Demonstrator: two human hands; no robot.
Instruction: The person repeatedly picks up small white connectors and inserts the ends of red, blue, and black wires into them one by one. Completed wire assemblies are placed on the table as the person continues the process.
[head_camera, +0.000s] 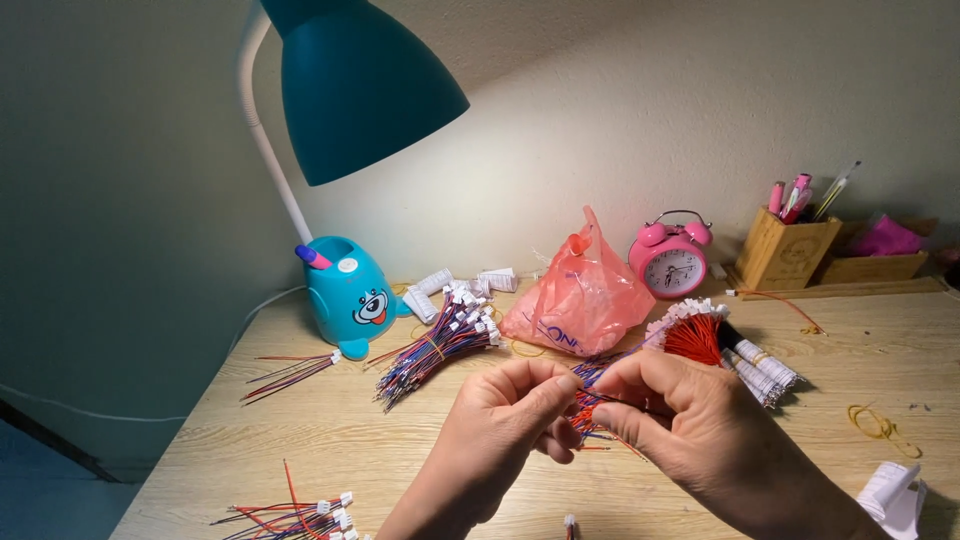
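Both hands sit at the lower centre of the view, brought together over the worktop (700, 500). Left hand (500, 420): fingers curled, thumb and forefinger pinched shut on the wires. Right hand (690, 420): likewise closed, thumb pressed against the fingers on the same wires.

Held item: small wire bundle (590, 400), thin red, blue and dark strands bunched together, showing in the gap between the two hands and fanning out a little below them. It is lifted just above the worktop, gripped from the left side by the left hand and from the right by the right hand (how many strands each hand holds is hard to tell, as the fingers cover most of them).

Surrounding items on the light wooden worktop:
- Red wire bundle with white connectors (695, 335), just behind the right hand, beside dark and white bundles.
- Banded bundle of mixed wires with white plugs (440, 345), behind the left hand.
- Loose strands (290, 370) at left; another loose heap (290, 515) at the near left edge.
- Pink plastic bag (580, 295), crumpled, centre rear.
- Teal desk lamp (350, 90) on a cartoon-faced base, rear left.
- Pink alarm clock (670, 260) against the wall.
- Wooden pen holder (785, 255) with pens, rear right.
- Yellow rubber band (875, 420), right of the right hand.
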